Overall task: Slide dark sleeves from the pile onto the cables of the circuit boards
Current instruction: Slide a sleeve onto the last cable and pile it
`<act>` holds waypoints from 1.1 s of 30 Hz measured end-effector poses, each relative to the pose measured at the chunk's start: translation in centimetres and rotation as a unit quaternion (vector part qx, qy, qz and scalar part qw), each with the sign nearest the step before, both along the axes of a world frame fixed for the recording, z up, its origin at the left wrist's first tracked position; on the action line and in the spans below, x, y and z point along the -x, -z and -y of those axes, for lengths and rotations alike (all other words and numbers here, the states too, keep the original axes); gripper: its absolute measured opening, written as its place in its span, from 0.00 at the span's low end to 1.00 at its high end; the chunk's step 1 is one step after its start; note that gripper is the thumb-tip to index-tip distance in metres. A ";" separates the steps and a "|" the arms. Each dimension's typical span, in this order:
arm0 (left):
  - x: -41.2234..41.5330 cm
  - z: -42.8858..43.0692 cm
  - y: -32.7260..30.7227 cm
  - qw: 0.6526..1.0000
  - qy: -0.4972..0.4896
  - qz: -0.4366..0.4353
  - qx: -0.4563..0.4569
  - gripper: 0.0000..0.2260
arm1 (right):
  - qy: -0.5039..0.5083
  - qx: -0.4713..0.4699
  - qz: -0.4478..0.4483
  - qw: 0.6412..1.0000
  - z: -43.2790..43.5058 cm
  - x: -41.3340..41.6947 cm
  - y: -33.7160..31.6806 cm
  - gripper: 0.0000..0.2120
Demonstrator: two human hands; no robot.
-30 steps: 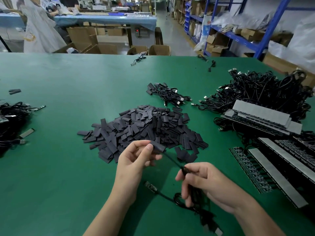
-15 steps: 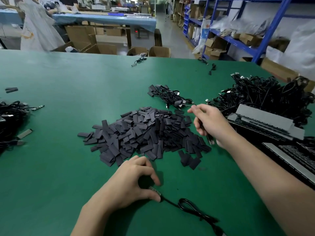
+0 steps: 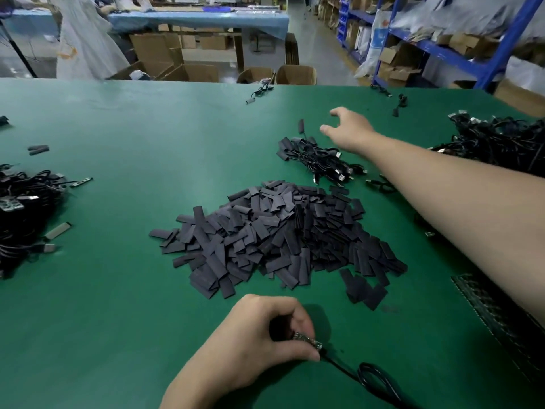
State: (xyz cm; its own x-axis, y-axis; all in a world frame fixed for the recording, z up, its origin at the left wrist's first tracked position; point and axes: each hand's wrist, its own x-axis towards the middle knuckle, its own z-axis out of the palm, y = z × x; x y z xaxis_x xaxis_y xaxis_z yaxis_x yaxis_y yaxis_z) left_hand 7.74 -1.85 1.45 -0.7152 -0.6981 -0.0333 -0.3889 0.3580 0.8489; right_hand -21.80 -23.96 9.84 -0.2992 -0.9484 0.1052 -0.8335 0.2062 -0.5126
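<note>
Well, my left hand (image 3: 259, 335) pinches a small circuit board (image 3: 306, 340) near me on the green table (image 3: 118, 290), its cable (image 3: 371, 376) trailing right. My right hand (image 3: 351, 131) hovers far out above a cable bundle (image 3: 318, 160), fingers spread, holding nothing. Between them lies the sleeve pile (image 3: 280, 237). Beyond the table stand cardboard boxes (image 3: 191, 72), with blue shelving (image 3: 501, 48) far right.

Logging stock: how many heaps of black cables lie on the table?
3: left heap at the left edge, small heap behind the sleeve pile, large heap far right. The forearm may hide more.
</note>
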 end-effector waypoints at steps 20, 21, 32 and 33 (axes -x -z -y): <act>3.4 -2.3 1.2 0.965 -0.180 -0.193 -0.005 0.12 | -0.160 -0.017 0.333 0.929 -30.9 -6.8 9.0 0.08; 3.5 -2.2 1.3 0.964 -0.187 -0.186 0.016 0.11 | -0.145 -0.004 0.337 0.930 -31.0 -7.0 9.3 0.09; 2.5 1.9 0.7 0.908 -0.159 0.150 0.356 0.16 | -0.114 0.021 0.361 0.925 -31.6 -6.9 10.2 0.10; 2.4 2.4 0.3 0.909 -0.142 0.159 0.359 0.15 | -0.116 0.025 0.353 0.928 -31.7 -6.9 10.2 0.10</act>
